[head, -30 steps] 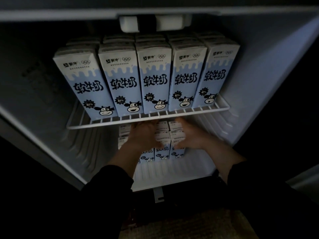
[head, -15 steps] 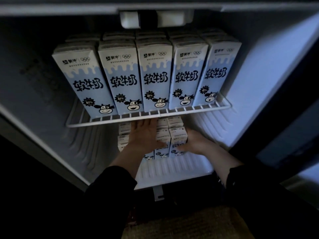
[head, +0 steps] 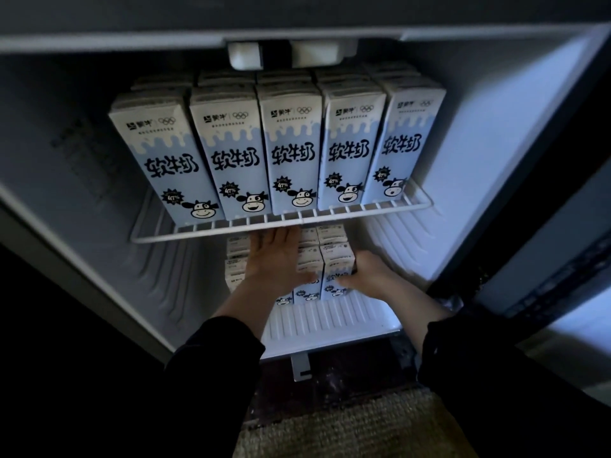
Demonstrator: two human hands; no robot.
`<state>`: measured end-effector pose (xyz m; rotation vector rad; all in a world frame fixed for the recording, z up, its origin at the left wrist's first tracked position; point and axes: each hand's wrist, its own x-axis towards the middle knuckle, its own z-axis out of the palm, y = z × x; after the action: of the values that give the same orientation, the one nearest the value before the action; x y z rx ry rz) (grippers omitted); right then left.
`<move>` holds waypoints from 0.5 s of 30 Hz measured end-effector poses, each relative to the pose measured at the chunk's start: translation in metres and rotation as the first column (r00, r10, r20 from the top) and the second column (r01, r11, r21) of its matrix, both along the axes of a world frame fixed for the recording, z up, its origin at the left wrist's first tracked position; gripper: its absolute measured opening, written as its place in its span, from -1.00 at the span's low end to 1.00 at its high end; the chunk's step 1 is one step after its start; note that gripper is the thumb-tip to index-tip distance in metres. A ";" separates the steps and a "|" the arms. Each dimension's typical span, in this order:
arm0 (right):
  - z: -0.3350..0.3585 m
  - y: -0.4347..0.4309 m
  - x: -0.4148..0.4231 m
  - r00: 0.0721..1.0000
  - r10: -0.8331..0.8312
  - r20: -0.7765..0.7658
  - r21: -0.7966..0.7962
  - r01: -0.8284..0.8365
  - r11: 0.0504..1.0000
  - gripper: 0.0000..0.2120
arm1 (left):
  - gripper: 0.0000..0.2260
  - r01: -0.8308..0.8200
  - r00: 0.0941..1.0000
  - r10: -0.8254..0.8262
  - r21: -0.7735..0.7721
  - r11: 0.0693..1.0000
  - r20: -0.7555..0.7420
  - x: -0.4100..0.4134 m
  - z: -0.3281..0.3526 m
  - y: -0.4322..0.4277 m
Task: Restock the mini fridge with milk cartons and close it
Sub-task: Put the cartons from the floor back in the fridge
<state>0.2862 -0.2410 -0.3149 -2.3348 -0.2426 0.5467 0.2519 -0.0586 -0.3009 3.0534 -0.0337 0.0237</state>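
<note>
Left hand (head: 274, 262) stays flat on lower cartons (head: 309, 259); right hand (head: 370, 276) now clasps rightmost carton (head: 337, 259).

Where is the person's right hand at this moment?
In the head view the right hand is on the lower level of the fridge, right of centre, against the rightmost front milk carton, below the wire shelf.

We see a wire shelf (head: 211, 228) bearing upright milk cartons (head: 292, 150) in rows; smaller cartons (head: 337, 259) stand on the ribbed fridge floor (head: 330, 320).

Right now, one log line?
fridge: open | wire shelf: stocked | left hand: flat on lower cartons | right hand: holds rightmost lower carton
</note>
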 end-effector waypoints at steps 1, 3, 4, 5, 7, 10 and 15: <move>0.004 -0.001 -0.002 1.000 0.011 0.007 -0.007 -0.011 1.000 -0.70 | -0.06 0.010 1.000 -0.010 0.006 1.000 -0.004 -0.003 0.001 0.000; 0.014 -0.003 -0.007 1.000 0.017 0.011 -0.003 -0.017 1.000 -0.67 | -0.14 0.029 0.999 -0.029 0.012 0.999 -0.020 -0.012 0.004 -0.001; 0.020 -0.005 -0.010 1.000 0.014 0.014 0.004 -0.014 1.000 -0.66 | -0.19 0.034 0.999 -0.034 0.014 0.999 -0.032 -0.018 0.005 -0.002; 0.026 -0.006 -0.014 1.000 0.015 0.024 0.006 -0.015 1.000 -0.68 | -0.24 0.040 0.998 -0.039 0.022 0.999 -0.046 -0.025 0.007 -0.003; 0.039 -0.009 -0.024 0.998 0.030 0.059 -0.027 -0.028 0.999 -0.72 | -0.32 0.063 0.995 -0.058 0.064 0.996 -0.086 -0.040 0.012 -0.007; 0.061 -0.012 -0.044 0.995 0.056 0.085 -0.097 -0.048 0.994 -0.74 | -0.37 0.112 0.990 -0.100 0.127 0.986 -0.099 -0.064 0.025 -0.017; 0.114 -0.023 -0.083 0.985 0.141 0.102 -0.253 -0.111 0.961 -0.66 | -0.50 0.187 0.968 -0.158 0.140 0.972 -0.197 -0.108 0.068 -0.033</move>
<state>0.2034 -0.2638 -0.2010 -2.6118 -0.4026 0.5241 0.1439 -0.0912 -0.2328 3.1813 -0.3035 -0.2871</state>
